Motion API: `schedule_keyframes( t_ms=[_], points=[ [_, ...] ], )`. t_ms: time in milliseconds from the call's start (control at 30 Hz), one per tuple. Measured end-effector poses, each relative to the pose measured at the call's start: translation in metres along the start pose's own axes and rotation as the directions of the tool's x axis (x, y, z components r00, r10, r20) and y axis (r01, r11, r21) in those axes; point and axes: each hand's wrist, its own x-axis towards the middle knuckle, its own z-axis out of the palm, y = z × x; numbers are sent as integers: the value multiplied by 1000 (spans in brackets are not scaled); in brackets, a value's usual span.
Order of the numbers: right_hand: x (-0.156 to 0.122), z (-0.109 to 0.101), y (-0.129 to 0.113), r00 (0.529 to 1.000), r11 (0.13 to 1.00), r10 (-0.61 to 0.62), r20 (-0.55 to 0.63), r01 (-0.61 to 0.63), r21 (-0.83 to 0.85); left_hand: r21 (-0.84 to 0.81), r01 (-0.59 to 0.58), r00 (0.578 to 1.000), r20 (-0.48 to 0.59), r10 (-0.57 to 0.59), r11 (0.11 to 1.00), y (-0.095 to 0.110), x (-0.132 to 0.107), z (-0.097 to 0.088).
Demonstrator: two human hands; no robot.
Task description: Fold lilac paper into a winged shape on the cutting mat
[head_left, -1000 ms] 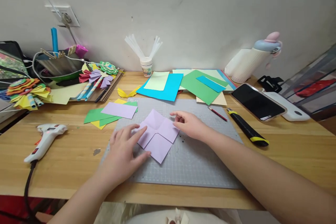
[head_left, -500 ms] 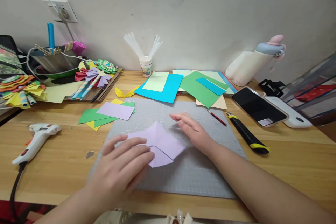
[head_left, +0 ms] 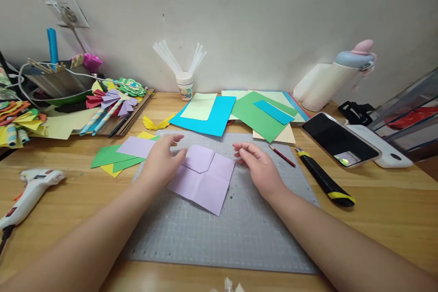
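A lilac square of paper (head_left: pixel 205 178) lies on the grey cutting mat (head_left: pixel 239 228), creased, with its top-left corner folded in to the centre. My left hand (head_left: pixel 162 159) rests on that folded corner's left edge, fingers stretched out and pressing the paper. My right hand (head_left: pixel 258 166) hovers at the paper's upper right corner, fingers loosely curled and apart, holding nothing.
Around the mat lie a red pencil (head_left: pixel 282 155), a black-and-yellow utility knife (head_left: pixel 325 176), a phone (head_left: pixel 340 139), blue (head_left: pixel 214 118) and green sheets (head_left: pixel 258 116), a cup of straws (head_left: pixel 185 86), green, yellow and lilac papers (head_left: pixel 119 153), a glue gun (head_left: pixel 27 191), and paper flowers (head_left: pixel 112 100).
The paper was lifted and turned, and it now lies flat with one corner folded in. My left hand moved from the near side up to the paper's left corner.
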Motion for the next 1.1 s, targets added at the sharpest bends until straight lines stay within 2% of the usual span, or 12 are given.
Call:
schedule_keyframes(
  t_ms=[67, 133, 167, 200, 267, 367, 400, 467, 567, 900, 1100],
  points=[
    [-3, 1, -3, 998, 995, -50, 29, 52, -90, 42, -118, 993, 34, 116, 992, 1, -12, 0],
    [-8, 4, -6, 989, 978, -109, 98, 124, -169, 52, -235, 965, 132, 227, 971, 5, -29, 0],
    [-11, 6, -8, 981, 968, -134, 140, 160, -195, 69, -295, 943, 182, 279, 953, 7, -38, 2],
    [-15, 7, -10, 969, 953, -155, 191, 198, -230, 161, -387, 909, 233, 346, 908, 9, -47, 4],
    [-23, 12, -14, 938, 906, -171, 300, 270, -326, 293, -477, 868, 305, 392, 829, 10, -60, 10],
    [-34, 17, -19, 870, 714, -112, 481, 407, -570, 364, -532, 841, 331, 428, 765, 8, -68, 18],
    [-36, 19, -20, 852, 656, -88, 516, 439, -613, 372, -541, 837, 332, 436, 755, 7, -68, 19],
    [-37, 22, -19, 831, 596, -65, 552, 476, -647, 382, -549, 832, 327, 448, 743, 6, -68, 20],
    [-36, 24, -16, 835, 560, -51, 548, 479, -676, 399, -550, 835, 301, 461, 734, 7, -66, 19],
    [-12, 21, -9, 941, 500, 15, 337, 285, -817, 417, -544, 839, 286, 463, 728, 4, -64, 20],
    [-2, 18, 1, 953, 511, 5, 303, 258, -820, 406, -521, 853, 269, 446, 751, 4, -66, 21]
  ],
)
